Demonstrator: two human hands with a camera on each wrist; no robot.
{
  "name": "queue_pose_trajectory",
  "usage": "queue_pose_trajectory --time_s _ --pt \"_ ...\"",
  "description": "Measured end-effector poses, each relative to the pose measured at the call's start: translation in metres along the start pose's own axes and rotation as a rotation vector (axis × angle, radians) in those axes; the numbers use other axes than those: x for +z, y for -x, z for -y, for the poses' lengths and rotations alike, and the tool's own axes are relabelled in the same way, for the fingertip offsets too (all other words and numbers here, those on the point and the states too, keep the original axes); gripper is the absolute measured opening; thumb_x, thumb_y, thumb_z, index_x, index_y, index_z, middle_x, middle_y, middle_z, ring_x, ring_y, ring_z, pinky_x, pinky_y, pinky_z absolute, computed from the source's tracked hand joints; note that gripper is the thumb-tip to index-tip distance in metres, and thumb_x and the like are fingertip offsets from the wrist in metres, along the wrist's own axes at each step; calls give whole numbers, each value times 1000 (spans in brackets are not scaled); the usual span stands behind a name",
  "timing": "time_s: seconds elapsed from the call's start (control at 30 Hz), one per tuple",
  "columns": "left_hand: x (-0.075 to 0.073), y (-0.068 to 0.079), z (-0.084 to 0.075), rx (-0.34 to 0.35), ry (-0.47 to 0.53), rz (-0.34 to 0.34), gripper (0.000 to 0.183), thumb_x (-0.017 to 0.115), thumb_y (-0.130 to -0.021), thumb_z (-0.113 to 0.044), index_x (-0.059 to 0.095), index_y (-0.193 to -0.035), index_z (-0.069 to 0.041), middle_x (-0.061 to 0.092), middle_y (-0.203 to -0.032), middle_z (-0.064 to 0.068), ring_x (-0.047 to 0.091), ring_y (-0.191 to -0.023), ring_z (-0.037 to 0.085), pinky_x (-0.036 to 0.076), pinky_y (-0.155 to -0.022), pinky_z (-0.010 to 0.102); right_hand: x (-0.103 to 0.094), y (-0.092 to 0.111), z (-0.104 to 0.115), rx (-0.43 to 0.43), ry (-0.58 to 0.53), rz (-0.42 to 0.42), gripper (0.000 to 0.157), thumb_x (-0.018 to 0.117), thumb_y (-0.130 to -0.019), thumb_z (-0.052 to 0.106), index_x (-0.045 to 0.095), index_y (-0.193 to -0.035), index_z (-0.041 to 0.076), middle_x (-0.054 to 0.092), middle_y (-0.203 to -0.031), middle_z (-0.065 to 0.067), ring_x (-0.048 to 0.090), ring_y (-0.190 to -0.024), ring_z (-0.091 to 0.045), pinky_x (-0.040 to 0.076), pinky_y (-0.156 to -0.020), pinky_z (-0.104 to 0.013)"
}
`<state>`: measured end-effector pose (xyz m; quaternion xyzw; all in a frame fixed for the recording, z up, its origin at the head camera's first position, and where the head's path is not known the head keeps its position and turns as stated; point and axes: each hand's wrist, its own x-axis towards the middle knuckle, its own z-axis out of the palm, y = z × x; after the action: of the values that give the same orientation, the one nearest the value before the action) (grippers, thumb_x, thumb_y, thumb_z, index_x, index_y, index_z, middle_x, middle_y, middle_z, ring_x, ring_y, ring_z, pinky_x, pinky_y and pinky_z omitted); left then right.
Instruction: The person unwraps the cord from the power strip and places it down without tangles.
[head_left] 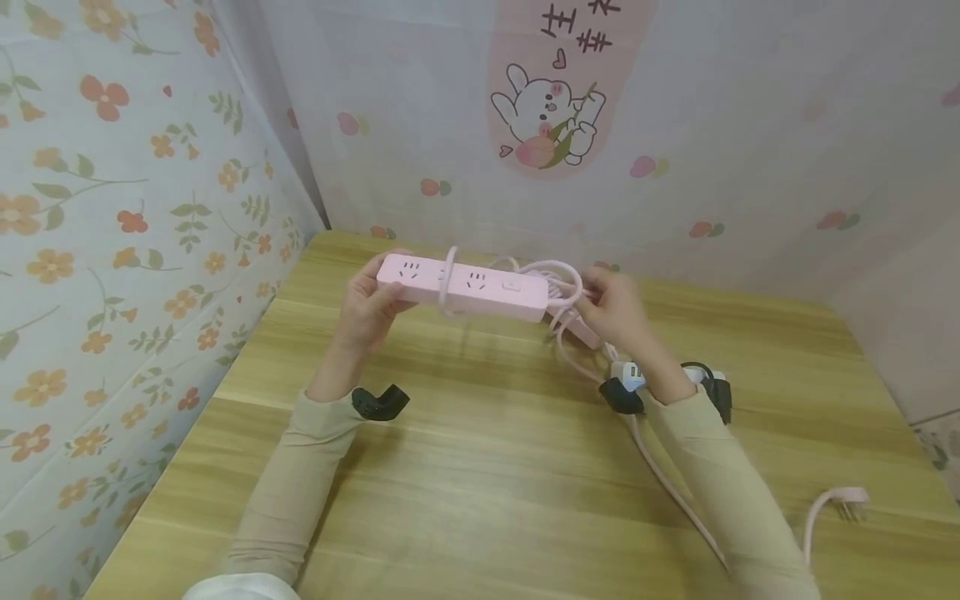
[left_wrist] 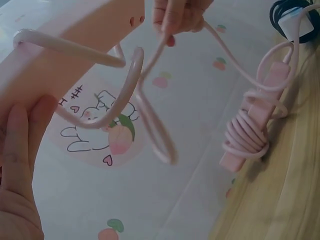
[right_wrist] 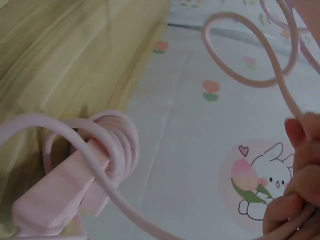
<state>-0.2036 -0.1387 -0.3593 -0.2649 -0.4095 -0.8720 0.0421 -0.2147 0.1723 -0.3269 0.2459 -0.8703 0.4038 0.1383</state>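
Observation:
A pink power strip (head_left: 495, 293) hangs above the far part of the table, its socket face toward the head camera. My left hand (head_left: 365, 312) grips its left end, with the thumb along the near side. One turn of pink cord (left_wrist: 75, 50) loops loosely around the strip. My right hand (head_left: 621, 310) holds that cord beyond the strip's right end; in the right wrist view the curled fingers (right_wrist: 305, 175) pinch it, with a loose loop above. Below the right hand lies a second pink bar (left_wrist: 272, 82) with cord wound around it in several turns; its far side is hidden.
On the wooden table (head_left: 465, 492), a white USB charger (head_left: 628, 373) and a bundled black cable (head_left: 718, 396) lie beside my right wrist. A pink plug (head_left: 851, 497) with its prongs down is near the right edge. Printed curtains (head_left: 420, 125) border the back and left.

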Motion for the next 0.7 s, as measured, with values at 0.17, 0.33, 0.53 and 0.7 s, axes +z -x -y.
queue_pose_trajectory --time_s 0.17,0.33,0.53,0.7 --pt "-2 0 3 -11 -9 44 30 75 -80 -15 64 -107 -8 62 -102 5 62 -90 14 56 -75 24 -8 -7 13 44 -97 -167 8 60 -85 -8 62 -89 -15 54 -58 -7 36 -43 4 29 -37 -10" --pt "0 -1 2 -16 -8 77 32 75 -80 -17 64 -109 -9 64 -103 4 62 -89 14 56 -75 25 -15 -5 38 16 -163 -289 9 57 -85 -11 60 -89 -19 43 -55 9 28 -44 4 21 -37 -11" --pt "-2 -1 3 -15 -8 118 30 74 -81 -17 65 -109 -10 65 -103 4 62 -89 13 56 -75 25 -16 -7 24 17 -265 -390 11 57 -87 -9 60 -91 -18 56 -62 18 42 -49 2 25 -39 -11" --pt "-3 0 4 -26 -29 131 29 73 -82 -16 65 -109 -10 65 -103 3 62 -91 14 55 -76 25 -18 -8 18 -46 -357 -488 10 57 -87 -7 62 -89 -16 57 -62 11 47 -50 1 24 -38 -12"
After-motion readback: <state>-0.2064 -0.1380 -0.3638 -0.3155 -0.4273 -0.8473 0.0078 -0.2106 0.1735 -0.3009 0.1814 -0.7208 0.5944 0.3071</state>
